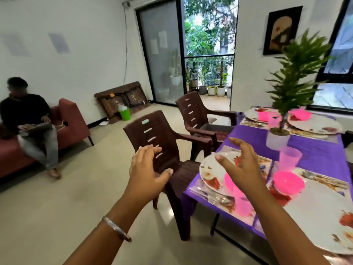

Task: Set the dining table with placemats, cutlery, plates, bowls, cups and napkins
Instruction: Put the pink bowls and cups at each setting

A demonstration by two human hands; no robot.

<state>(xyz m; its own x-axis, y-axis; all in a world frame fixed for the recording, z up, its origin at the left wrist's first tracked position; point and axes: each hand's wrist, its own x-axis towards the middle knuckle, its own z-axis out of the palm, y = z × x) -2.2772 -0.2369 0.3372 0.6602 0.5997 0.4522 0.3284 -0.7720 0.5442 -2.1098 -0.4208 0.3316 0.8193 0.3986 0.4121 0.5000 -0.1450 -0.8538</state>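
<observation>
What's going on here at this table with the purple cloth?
A person is setting the dining table. Both hands are empty: the left hand is raised in front of a brown chair, the right hand above a plate. Plates, pink bowls and pink cups are laid out around a potted plant.

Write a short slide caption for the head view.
Both hands, left and right, open and empty beside a purple table set with plates and pink bowls.

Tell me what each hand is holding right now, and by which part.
Nothing is held. The left hand is open in the air in front of the brown chair; the right hand is open above the near plate, fingers spread, gripping nothing.
</observation>
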